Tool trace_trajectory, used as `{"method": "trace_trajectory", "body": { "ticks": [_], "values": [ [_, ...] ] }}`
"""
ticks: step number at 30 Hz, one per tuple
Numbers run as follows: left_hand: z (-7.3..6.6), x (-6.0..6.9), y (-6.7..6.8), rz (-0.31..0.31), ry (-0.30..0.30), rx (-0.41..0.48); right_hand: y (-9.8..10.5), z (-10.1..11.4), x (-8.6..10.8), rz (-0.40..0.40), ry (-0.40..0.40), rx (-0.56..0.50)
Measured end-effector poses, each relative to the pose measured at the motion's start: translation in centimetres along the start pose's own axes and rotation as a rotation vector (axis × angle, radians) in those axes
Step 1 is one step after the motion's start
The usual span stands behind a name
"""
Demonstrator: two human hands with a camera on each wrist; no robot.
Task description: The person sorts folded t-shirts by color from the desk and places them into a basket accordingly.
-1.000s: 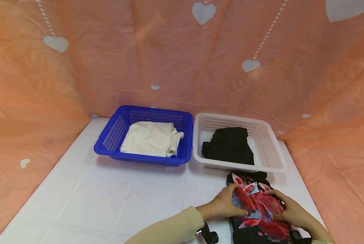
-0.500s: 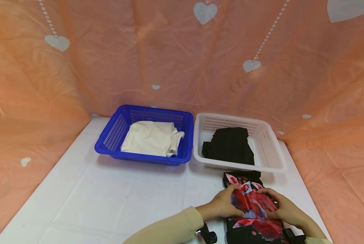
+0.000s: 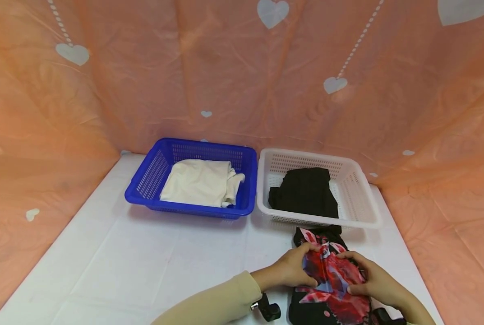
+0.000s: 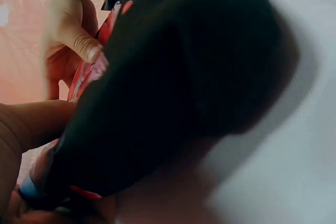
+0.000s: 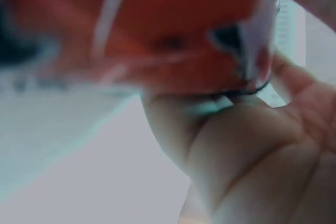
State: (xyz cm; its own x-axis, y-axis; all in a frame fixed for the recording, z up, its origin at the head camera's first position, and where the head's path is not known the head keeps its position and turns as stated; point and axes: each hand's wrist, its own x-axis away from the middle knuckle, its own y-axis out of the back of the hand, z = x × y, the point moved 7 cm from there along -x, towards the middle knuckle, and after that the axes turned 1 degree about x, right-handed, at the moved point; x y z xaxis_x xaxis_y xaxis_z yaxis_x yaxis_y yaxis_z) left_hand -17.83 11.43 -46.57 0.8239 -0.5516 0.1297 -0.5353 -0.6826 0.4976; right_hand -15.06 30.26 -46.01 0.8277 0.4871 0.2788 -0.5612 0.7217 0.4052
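A folded black garment (image 3: 327, 273) with a large red and pink flower print lies in front of the white basket, held from both sides. My left hand (image 3: 289, 269) grips its left edge, thumb on the print. On the opposite edge, my right hand (image 3: 377, 280) holds it with thumb and fingers. Seen from the left wrist, the garment's dark side (image 4: 173, 72) bulges up off the white cloth. From the right wrist, its red print (image 5: 173, 30) is blurred above the right palm (image 5: 262, 150). Fingers beneath the fabric are mostly hidden.
A blue basket (image 3: 193, 211) holds a folded white cloth (image 3: 197, 183). Beside it stands a white basket (image 3: 359, 198) with a folded black cloth (image 3: 306, 192) inside. A white-covered table (image 3: 144, 262) lies below, with an orange heart-patterned curtain (image 3: 233, 72) around it.
Both hands have shifted the flowered garment a little to the left. Its print looks more bunched between them. The baskets and their contents stay in place.
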Motion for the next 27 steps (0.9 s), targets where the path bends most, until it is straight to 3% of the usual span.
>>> {"method": "trace_trajectory", "body": {
  "ticks": [7, 12, 16, 21, 27],
  "values": [
    [-2.7, 1.1, 1.6, 0.034, -0.192, -0.110, -0.5, 3.5, 0.9, -0.113, 0.143, 0.121],
    [-5.1, 1.6, 3.4, 0.035, -0.311, -0.176, -0.3, 5.8, 1.7, -0.167, 0.212, 0.053],
    [-6.5, 1.8, 5.3, 0.027, -0.358, -0.154, 0.5, 7.3, 2.2, -0.225, 0.266, 0.012],
    [-7.5, 1.8, 7.6, -0.014, -0.402, -0.092, 2.1, 9.1, 2.1, -0.333, 0.339, 0.050],
    [-7.9, 1.7, 9.9, -0.108, -0.396, -0.011, 4.3, 10.7, 1.7, -0.464, 0.327, 0.111]
  ]
}}
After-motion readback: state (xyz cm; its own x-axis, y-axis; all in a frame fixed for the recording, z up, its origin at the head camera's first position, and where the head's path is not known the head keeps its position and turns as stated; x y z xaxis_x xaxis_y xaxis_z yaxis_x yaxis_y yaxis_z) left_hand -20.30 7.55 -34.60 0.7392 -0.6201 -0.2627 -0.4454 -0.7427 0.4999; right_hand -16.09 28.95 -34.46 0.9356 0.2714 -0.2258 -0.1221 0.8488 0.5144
